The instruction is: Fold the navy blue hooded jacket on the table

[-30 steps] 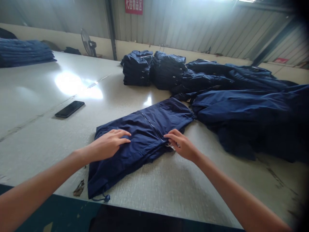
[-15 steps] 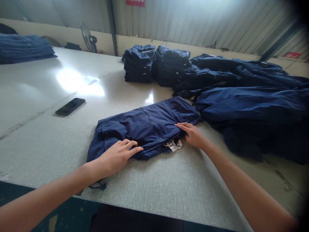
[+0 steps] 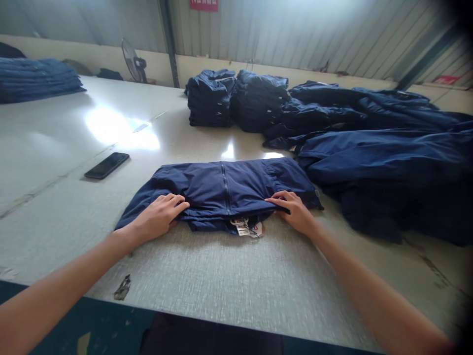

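A folded navy jacket (image 3: 229,190) with a centre zip lies on the grey table (image 3: 229,281) in front of me. A white tag (image 3: 248,228) sticks out from its near edge. My left hand (image 3: 157,217) rests on the jacket's near left part, fingers curled over the fabric edge. My right hand (image 3: 295,211) lies on the near right edge, fingers bent onto the cloth. Both hands press on the garment.
A black phone (image 3: 107,165) lies to the left. Two stacks of folded navy garments (image 3: 236,101) stand at the back. A heap of loose navy jackets (image 3: 384,158) spreads on the right. Another folded pile (image 3: 37,79) and a fan (image 3: 132,61) are far left.
The jacket has been turned from a slant to lie square to the table edge. Both hands shifted with it, the left moving left along the near edge.
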{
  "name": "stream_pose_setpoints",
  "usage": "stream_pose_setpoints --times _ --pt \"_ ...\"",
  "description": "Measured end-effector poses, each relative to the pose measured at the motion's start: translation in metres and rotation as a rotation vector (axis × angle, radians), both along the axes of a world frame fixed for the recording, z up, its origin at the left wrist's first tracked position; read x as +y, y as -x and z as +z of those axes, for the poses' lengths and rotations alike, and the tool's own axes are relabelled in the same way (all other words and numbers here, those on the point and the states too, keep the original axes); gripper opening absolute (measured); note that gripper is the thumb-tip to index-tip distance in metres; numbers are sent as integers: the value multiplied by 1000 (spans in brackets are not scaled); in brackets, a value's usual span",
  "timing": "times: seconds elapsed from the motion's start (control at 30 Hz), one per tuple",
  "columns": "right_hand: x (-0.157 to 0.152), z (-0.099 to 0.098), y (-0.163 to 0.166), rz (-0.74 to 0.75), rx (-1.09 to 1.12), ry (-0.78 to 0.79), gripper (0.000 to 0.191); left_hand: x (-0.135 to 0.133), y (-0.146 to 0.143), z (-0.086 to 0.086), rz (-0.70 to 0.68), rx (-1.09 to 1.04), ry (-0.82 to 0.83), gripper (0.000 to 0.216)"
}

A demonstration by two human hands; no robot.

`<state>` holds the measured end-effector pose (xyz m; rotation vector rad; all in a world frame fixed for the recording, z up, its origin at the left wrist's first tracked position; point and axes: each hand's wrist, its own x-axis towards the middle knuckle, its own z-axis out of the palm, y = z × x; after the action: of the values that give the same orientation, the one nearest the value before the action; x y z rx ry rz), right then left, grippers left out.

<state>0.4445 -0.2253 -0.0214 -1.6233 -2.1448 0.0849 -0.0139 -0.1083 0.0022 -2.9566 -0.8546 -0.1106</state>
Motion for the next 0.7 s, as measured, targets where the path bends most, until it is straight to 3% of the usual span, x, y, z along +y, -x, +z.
stream_pose_setpoints --times 0.13,0.27,0.5,0.7 --pt "8 2 16 -28 -31 -59 30 -1 -12 -3 -2 -15 -51 38" --pt "8 7 25 -24 -65 -132 33 -4 -14 9 87 -77 -92 33" --pt "1 26 31 -147 -188 -223 38 -7 -8 56 258 -20 -75 43" --pt "-3 78 34 -272 -252 -214 29 -1 -5 105 247 13 -129 37"
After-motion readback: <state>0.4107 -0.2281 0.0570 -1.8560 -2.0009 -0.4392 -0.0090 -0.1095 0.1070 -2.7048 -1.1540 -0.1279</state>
